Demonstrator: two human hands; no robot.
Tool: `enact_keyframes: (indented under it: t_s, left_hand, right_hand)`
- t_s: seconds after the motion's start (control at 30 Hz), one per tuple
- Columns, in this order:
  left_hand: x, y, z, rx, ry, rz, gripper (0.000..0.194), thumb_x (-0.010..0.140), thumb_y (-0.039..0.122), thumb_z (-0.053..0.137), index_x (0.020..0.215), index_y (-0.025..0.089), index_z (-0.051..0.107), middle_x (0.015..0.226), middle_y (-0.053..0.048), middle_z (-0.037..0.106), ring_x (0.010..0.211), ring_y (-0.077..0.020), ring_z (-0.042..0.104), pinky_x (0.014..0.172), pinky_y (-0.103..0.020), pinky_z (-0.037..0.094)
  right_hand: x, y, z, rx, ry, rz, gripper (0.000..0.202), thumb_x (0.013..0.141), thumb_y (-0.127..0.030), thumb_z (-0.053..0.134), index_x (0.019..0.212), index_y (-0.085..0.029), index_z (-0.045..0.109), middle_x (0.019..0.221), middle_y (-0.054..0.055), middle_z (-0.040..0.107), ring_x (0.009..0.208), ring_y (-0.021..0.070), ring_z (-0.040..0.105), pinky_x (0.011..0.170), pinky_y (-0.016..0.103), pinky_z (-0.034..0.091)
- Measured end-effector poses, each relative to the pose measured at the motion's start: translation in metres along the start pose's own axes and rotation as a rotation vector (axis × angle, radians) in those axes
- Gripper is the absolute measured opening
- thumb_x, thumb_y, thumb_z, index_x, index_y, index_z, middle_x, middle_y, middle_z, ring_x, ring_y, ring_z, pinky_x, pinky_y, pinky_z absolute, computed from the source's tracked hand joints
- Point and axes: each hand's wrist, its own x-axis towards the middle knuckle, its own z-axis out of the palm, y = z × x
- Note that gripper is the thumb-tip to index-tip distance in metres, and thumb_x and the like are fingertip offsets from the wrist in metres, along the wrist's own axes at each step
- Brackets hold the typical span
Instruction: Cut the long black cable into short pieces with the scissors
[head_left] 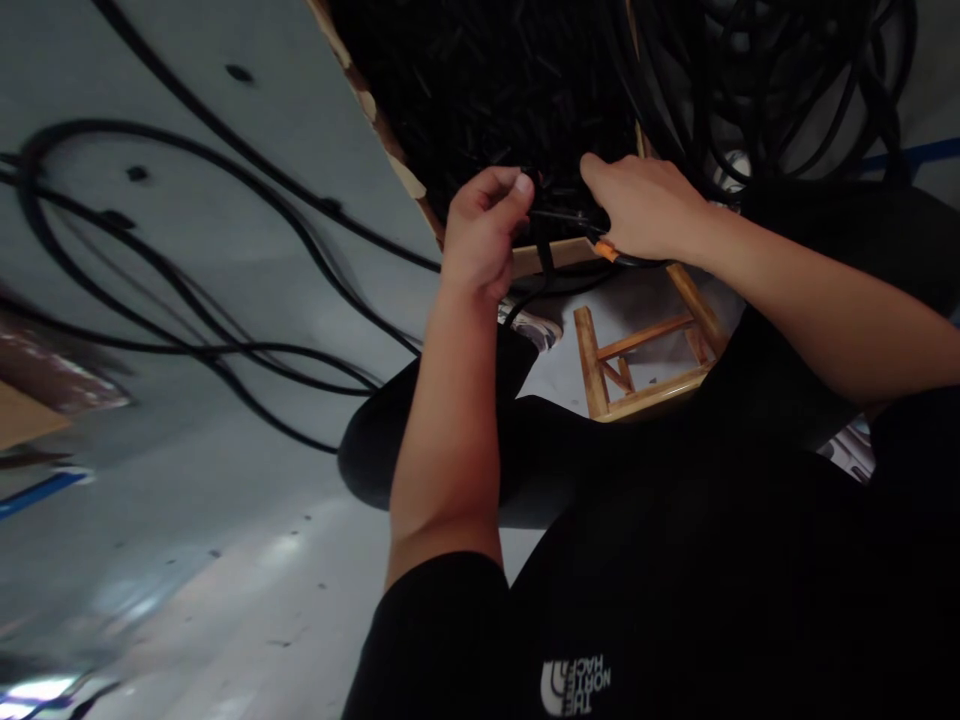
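Evidently, in your head view, your left hand [487, 228] pinches a black cable [544, 248] at the box [405, 172], its end hidden by fingers; your right hand [649, 205] clasps orange-handled pliers [606, 250], mostly covered, tips blurring into dark pieces [487, 80].

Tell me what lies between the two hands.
In the head view, the metal end of the tool in the right hand lies between it and the left hand; black pieces show behind.

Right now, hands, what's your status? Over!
Left hand pinching small dark piece, too unclear to name. Right hand gripping orange-handled tool. Box below; cables looping off to the left.
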Motion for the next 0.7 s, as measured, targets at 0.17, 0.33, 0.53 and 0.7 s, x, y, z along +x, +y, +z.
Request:
enact_keyframes:
  t_s: [0.17, 0.33, 0.53, 0.7]
  left_hand:
    - [-0.007, -0.001, 0.007, -0.025, -0.024, -0.086, 0.045, 0.103, 0.065, 0.077, 0.104, 0.025, 0.058, 0.086, -0.001, 0.068, 0.094, -0.0197, 0.074, 0.084, -0.03, 0.053]
    - [-0.011, -0.003, 0.018, -0.015, -0.047, 0.03, 0.033, 0.101, 0.049, 0.083, 0.102, 0.03, 0.057, 0.076, 0.005, 0.064, 0.079, -0.0154, 0.067, 0.071, -0.028, 0.047]
    - [-0.02, 0.007, 0.025, 0.115, -0.118, -0.009, 0.039, 0.101, 0.054, 0.085, 0.098, 0.026, 0.058, 0.072, 0.004, 0.059, 0.078, -0.0166, 0.066, 0.068, -0.027, 0.044]
    - [-0.022, 0.011, 0.025, 0.046, -0.134, -0.053, 0.037, 0.1, 0.051, 0.085, 0.094, 0.026, 0.057, 0.07, 0.004, 0.052, 0.072, -0.0166, 0.064, 0.062, -0.025, 0.04]
  right_hand:
    - [0.003, 0.005, -0.005, 0.135, 0.034, 0.102, 0.027, 0.083, -0.047, 0.071, 0.107, -0.035, 0.073, 0.117, 0.013, 0.086, 0.119, 0.0403, 0.077, 0.089, 0.05, 0.055]
    - [0.01, 0.013, 0.004, 0.215, 0.02, 0.117, 0.024, 0.082, -0.053, 0.076, 0.096, -0.035, 0.07, 0.101, 0.01, 0.085, 0.119, 0.0347, 0.077, 0.092, 0.045, 0.053]
    - [0.013, 0.007, 0.007, 0.268, -0.065, 0.151, 0.029, 0.083, -0.047, 0.083, 0.097, -0.032, 0.063, 0.098, 0.008, 0.083, 0.11, 0.0359, 0.078, 0.081, 0.04, 0.054]
    - [0.008, 0.01, 0.011, 0.242, -0.007, 0.078, 0.034, 0.089, -0.046, 0.077, 0.112, -0.026, 0.061, 0.124, 0.015, 0.081, 0.109, 0.0338, 0.078, 0.08, 0.038, 0.05]
